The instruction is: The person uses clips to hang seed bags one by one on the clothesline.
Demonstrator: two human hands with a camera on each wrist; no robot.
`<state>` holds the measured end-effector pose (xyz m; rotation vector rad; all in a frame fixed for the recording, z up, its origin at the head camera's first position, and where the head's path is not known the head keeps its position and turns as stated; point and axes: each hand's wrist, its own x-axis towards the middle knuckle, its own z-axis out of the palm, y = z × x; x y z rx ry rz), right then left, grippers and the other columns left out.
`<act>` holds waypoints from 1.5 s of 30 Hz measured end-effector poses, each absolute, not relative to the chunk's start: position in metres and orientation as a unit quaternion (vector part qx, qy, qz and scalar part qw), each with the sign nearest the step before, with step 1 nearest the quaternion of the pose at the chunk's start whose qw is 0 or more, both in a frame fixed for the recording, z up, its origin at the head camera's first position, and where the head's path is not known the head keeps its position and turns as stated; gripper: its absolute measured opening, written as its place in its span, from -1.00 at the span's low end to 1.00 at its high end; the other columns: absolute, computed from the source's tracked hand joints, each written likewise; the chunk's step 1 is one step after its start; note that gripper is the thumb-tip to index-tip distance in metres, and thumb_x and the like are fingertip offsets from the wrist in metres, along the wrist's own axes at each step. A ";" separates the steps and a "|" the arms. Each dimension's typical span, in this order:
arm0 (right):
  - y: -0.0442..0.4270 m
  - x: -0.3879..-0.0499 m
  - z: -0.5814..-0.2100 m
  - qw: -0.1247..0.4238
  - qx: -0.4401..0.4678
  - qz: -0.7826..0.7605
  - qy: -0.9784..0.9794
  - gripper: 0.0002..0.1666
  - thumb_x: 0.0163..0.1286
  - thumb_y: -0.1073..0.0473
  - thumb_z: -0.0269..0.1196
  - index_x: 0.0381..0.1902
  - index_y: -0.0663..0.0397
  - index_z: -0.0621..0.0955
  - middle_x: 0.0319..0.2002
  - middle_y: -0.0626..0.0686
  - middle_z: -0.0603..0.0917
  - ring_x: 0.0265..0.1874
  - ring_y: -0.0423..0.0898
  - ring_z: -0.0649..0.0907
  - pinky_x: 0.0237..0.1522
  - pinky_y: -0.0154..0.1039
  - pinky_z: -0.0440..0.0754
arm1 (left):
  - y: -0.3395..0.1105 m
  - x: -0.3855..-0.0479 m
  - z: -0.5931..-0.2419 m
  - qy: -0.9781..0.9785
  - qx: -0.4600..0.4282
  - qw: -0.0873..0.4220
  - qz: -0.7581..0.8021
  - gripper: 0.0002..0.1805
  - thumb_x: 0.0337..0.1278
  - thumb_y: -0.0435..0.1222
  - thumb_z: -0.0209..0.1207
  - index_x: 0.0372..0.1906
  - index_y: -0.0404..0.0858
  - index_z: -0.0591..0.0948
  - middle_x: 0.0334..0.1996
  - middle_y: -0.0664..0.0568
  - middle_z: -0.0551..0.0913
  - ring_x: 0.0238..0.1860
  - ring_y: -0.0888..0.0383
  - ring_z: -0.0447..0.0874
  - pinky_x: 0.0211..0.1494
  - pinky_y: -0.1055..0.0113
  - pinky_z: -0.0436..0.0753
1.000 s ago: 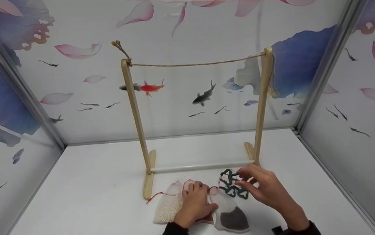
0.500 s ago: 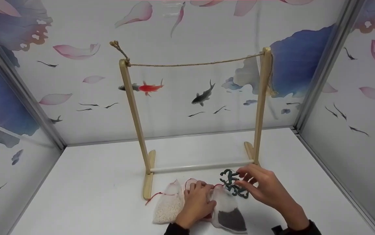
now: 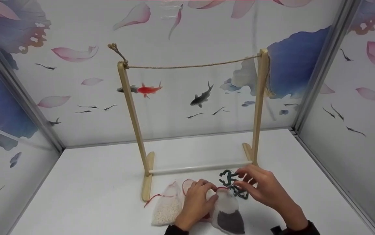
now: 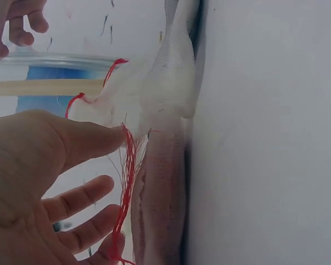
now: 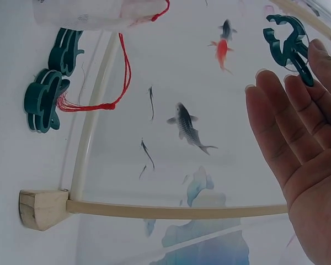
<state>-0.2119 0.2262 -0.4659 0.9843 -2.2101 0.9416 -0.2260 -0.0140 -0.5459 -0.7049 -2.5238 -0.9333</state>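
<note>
My left hand (image 3: 199, 202) reaches over the mesh drawstring bags, and its thumb and index finger pinch at the red drawstring (image 3: 221, 188) of the bag with dark filling (image 3: 230, 217). Partly under this hand lies a bag with red filling (image 4: 160, 199); red threads (image 4: 128, 182) hang by the thumb in the left wrist view. To its left is a bag with pale grains (image 3: 167, 209). My right hand (image 3: 262, 186) pinches a dark green plastic clip (image 5: 291, 47) between thumb and fingers. More green clips (image 5: 43, 102) stand on the table below, one touching the drawstring's tassel (image 5: 71, 104).
Behind the bags stands a wooden frame, its left post (image 3: 132, 120) and right post (image 3: 258, 111) joined by a twine line (image 3: 190, 67) on top and a white rod (image 3: 200, 167) below. Printed panels (image 3: 181, 130) enclose the white table (image 3: 93, 182).
The bag with dark filling has shifted slightly left, away from the green clips, with my left fingers at its neck. My right hand stays nearly still with its clip, which has turned a little.
</note>
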 end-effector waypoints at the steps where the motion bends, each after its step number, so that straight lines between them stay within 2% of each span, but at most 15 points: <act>1: 0.226 -0.212 -0.466 0.270 0.368 0.350 -0.818 -0.58 0.18 0.33 0.52 -0.03 -0.02 0.65 -0.21 -0.15 0.65 -0.41 -0.28 0.68 -0.43 -0.50 0.61 | -0.014 -0.226 -0.545 -0.890 -0.253 0.180 -0.335 -0.82 0.07 -0.25 0.44 -0.21 -0.01 0.73 -0.17 0.14 0.62 -0.18 0.13 0.54 -0.12 0.21 0.53; 8: 0.225 -0.211 -0.466 0.287 0.378 0.346 -0.809 -0.54 0.14 0.38 0.52 -0.01 0.01 0.65 -0.19 -0.09 0.66 -0.42 -0.27 0.69 -0.44 -0.50 0.61 | -0.017 -0.225 -0.538 -0.874 -0.282 0.159 -0.363 -0.88 0.21 -0.25 0.36 -0.18 -0.07 0.67 -0.17 0.15 0.65 -0.17 0.16 0.61 -0.09 0.26 0.58; 14: 0.227 -0.210 -0.461 0.332 0.386 0.357 -0.784 -0.48 0.04 0.47 0.54 -0.02 0.09 0.67 -0.20 -0.01 0.70 -0.45 -0.23 0.71 -0.46 -0.46 0.64 | -0.021 -0.223 -0.520 -0.839 -0.299 0.022 -0.455 -0.91 0.39 -0.25 0.25 -0.15 -0.17 0.60 -0.20 0.12 0.73 -0.18 0.25 0.73 -0.08 0.35 0.66; 16: 0.227 -0.210 -0.458 0.351 0.389 0.355 -0.774 -0.48 0.02 0.48 0.54 -0.04 0.11 0.68 -0.22 0.00 0.70 -0.46 -0.23 0.70 -0.46 -0.46 0.64 | -0.021 -0.223 -0.515 -0.823 -0.300 -0.015 -0.483 -0.89 0.38 -0.28 0.25 -0.10 -0.19 0.59 -0.22 0.13 0.75 -0.20 0.30 0.73 -0.10 0.37 0.67; 20: 0.228 -0.209 -0.453 0.366 0.394 0.350 -0.767 -0.55 0.06 0.45 0.54 -0.07 0.13 0.70 -0.22 -0.02 0.71 -0.48 -0.25 0.69 -0.44 -0.47 0.64 | -0.018 -0.223 -0.511 -0.803 -0.301 -0.037 -0.513 -0.68 0.26 -0.38 0.33 0.07 -0.22 0.54 -0.30 0.19 0.77 -0.28 0.36 0.71 -0.15 0.43 0.62; 23: 0.228 -0.208 -0.451 0.368 0.397 0.350 -0.765 -0.57 0.08 0.43 0.53 -0.07 0.14 0.70 -0.22 -0.01 0.71 -0.48 -0.25 0.70 -0.44 -0.47 0.64 | -0.016 -0.222 -0.511 -0.798 -0.305 -0.025 -0.520 -0.48 0.19 -0.42 0.37 0.24 -0.28 0.51 -0.33 0.19 0.78 -0.33 0.36 0.71 -0.19 0.45 0.62; 25: 0.228 -0.208 -0.450 0.368 0.398 0.350 -0.764 -0.54 0.05 0.45 0.54 -0.06 0.13 0.70 -0.22 0.01 0.72 -0.48 -0.25 0.70 -0.44 -0.47 0.64 | -0.015 -0.220 -0.510 -0.796 -0.309 -0.012 -0.520 -0.49 0.21 -0.41 0.37 0.26 -0.29 0.56 -0.31 0.16 0.79 -0.33 0.37 0.71 -0.21 0.46 0.64; 27: 0.229 -0.209 -0.448 0.367 0.402 0.350 -0.762 -0.50 0.01 0.48 0.55 -0.06 0.14 0.70 -0.23 0.03 0.72 -0.49 -0.25 0.69 -0.44 -0.48 0.64 | -0.015 -0.219 -0.506 -0.796 -0.319 0.001 -0.514 -0.59 0.24 -0.39 0.35 0.19 -0.28 0.65 -0.29 0.13 0.79 -0.32 0.39 0.70 -0.21 0.48 0.65; 30: 0.231 -0.209 -0.441 0.367 0.408 0.346 -0.761 -0.49 -0.02 0.50 0.55 -0.06 0.16 0.70 -0.24 0.01 0.71 -0.52 -0.26 0.68 -0.46 -0.49 0.63 | -0.017 -0.219 -0.497 -0.794 -0.335 0.016 -0.507 -0.81 0.30 -0.35 0.32 -0.03 -0.25 0.77 -0.25 0.10 0.80 -0.29 0.40 0.69 -0.20 0.49 0.65; 33: 0.235 -0.210 -0.428 0.370 0.417 0.337 -0.759 -0.55 0.05 0.45 0.54 -0.07 0.20 0.70 -0.26 0.01 0.71 -0.52 -0.25 0.69 -0.46 -0.48 0.63 | -0.022 -0.221 -0.481 -0.799 -0.348 0.029 -0.490 -0.84 0.32 -0.33 0.31 -0.09 -0.25 0.79 -0.22 0.11 0.80 -0.29 0.41 0.68 -0.20 0.49 0.65; 38: 0.241 -0.210 -0.395 0.374 0.430 0.319 -0.758 -0.71 0.23 0.31 0.49 -0.09 0.23 0.70 -0.28 0.02 0.71 -0.51 -0.22 0.70 -0.45 -0.48 0.64 | -0.027 -0.226 -0.445 -0.812 -0.376 0.045 -0.445 -0.61 0.35 -0.34 0.28 0.24 -0.27 0.63 -0.26 0.10 0.77 -0.30 0.39 0.66 -0.19 0.53 0.63; 41: 0.241 -0.212 -0.373 0.376 0.430 0.303 -0.763 -0.76 0.35 0.18 0.43 -0.12 0.21 0.70 -0.29 0.00 0.72 -0.54 -0.24 0.68 -0.45 -0.50 0.62 | -0.027 -0.233 -0.422 -0.816 -0.414 0.083 -0.395 -0.46 0.40 -0.35 0.24 0.42 -0.25 0.47 -0.33 0.09 0.73 -0.32 0.36 0.63 -0.22 0.56 0.59; 45: 0.239 -0.214 -0.346 0.385 0.427 0.282 -0.768 -0.65 0.46 -0.03 0.31 -0.15 0.18 0.71 -0.31 0.00 0.73 -0.59 -0.25 0.66 -0.48 -0.52 0.59 | -0.026 -0.247 -0.395 -0.808 -0.468 0.137 -0.332 -0.49 0.43 -0.37 0.19 0.43 -0.19 0.48 -0.23 0.04 0.71 -0.30 0.26 0.60 -0.22 0.54 0.54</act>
